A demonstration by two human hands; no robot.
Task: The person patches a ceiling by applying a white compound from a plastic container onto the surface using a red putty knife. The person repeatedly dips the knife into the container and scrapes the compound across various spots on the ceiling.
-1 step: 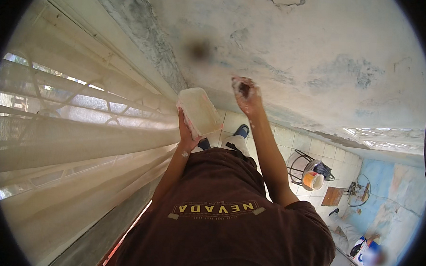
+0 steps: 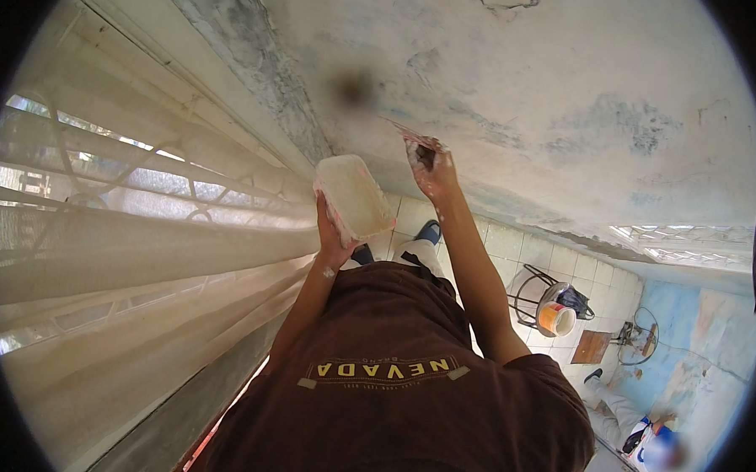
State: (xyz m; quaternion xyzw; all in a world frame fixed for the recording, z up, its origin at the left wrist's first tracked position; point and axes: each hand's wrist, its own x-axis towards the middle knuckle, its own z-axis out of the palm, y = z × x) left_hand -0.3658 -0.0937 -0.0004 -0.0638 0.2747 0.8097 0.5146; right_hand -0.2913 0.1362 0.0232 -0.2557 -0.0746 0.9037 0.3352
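In my left hand (image 2: 333, 231) is a white rectangular plastic container (image 2: 356, 193), smeared with pale material and some pink at its rim. My right hand (image 2: 429, 166), flecked with white, grips a thin flat tool (image 2: 400, 127), apparently a scraper blade, pointing up and left. It is close to the patchy white wall (image 2: 529, 65), which has grey and bluish marks; I cannot tell whether the blade touches it. The container sits below and left of that hand, apart from it.
Sheer curtains (image 2: 125, 233) over a grilled window fill the left. On the tiled floor (image 2: 512, 250), a stool (image 2: 527, 297) holds an orange-white bucket (image 2: 557, 319) and a dark bag (image 2: 574, 299). A round fan (image 2: 639, 336) and another person (image 2: 639, 437) are at lower right.
My right hand has shifted slightly left and turned, so the thin blade now shows above it. My left hand and the container have barely moved.
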